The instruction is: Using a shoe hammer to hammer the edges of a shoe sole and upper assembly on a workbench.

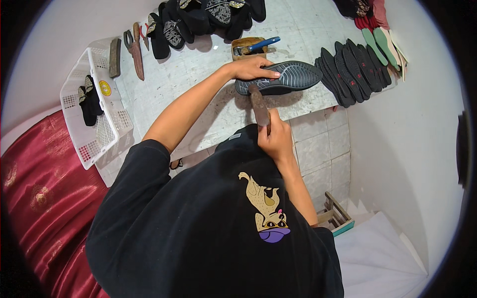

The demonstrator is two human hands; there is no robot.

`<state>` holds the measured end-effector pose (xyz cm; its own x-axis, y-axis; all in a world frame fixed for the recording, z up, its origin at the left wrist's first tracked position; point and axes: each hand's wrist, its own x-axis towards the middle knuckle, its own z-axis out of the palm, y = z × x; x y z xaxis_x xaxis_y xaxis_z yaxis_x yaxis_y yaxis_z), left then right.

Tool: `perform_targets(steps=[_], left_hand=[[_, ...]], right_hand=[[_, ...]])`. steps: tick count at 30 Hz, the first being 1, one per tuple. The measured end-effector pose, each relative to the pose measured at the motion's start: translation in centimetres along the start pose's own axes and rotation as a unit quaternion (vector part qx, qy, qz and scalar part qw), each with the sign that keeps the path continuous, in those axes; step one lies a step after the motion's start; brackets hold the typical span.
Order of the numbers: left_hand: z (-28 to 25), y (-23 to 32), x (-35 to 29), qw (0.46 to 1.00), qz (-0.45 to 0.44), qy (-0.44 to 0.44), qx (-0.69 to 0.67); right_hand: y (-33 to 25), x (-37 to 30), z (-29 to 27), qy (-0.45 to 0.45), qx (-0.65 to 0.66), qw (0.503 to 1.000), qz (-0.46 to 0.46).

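A black shoe point(300, 74) lies sole up at the table's front edge, its ridged grey-black tread showing. Across its heel end rests my left hand point(250, 68), thumb on the tread and fingers gripping the far side. My right hand point(278, 139) is closed round the handle of a hammer, in front of my chest. The hammer point(259, 105) has a long, worn brown head whose far end is over the shoe's near heel edge; I cannot tell if they touch. Just beyond my left hand stands a tan tub point(237, 43) with a blue-handled brush point(264, 43) across it.
Black soles point(354, 72) lie in a row at the right, beside green insoles point(385, 47). Patterned black slippers point(196, 22) crowd the far side. Leftward are pincers point(130, 40), a knife point(135, 57), a dark block point(115, 58) and a white basket point(112, 116) holding slippers.
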<state>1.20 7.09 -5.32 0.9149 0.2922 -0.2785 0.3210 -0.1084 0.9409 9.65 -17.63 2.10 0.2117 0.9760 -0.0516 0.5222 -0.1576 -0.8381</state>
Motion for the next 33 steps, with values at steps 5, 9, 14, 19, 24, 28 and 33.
perform_targets(steps=[5, 9, 14, 19, 24, 28, 33], left_hand=[[0.2, 0.2, -0.1, 0.999, 0.038, 0.0, -0.023], [0.0, 0.3, 0.1, 0.999, 0.044, -0.004, 0.018], [0.5, 0.0, 0.0, 0.999, 0.031, 0.012, -0.003], [0.6, 0.9, -0.5, 1.0, 0.015, 0.016, -0.021], [1.7, -0.6, -1.2, 0.966, -0.086, 0.24, -0.044], [4.4, -2.2, -3.4, 0.92, -0.038, 0.368, -0.131], [7.8, 2.1, -7.3, 0.905, 0.088, 0.416, -0.012]], right_hand=[[-0.5, 0.5, 0.0, -0.027, -0.062, 0.998, 0.014], [-0.7, 0.2, -0.3, -0.012, -0.042, 0.999, 0.012], [0.0, 0.1, -0.5, 0.038, 0.0, 0.999, -0.025], [0.9, 0.6, -0.9, 0.042, -0.028, 0.999, 0.011], [0.7, 0.7, -0.7, 0.059, -0.012, 0.998, 0.011], [0.3, 0.8, -0.9, 0.041, -0.041, 0.998, 0.035], [1.0, 0.9, -1.1, 0.057, -0.014, 0.998, 0.032]])
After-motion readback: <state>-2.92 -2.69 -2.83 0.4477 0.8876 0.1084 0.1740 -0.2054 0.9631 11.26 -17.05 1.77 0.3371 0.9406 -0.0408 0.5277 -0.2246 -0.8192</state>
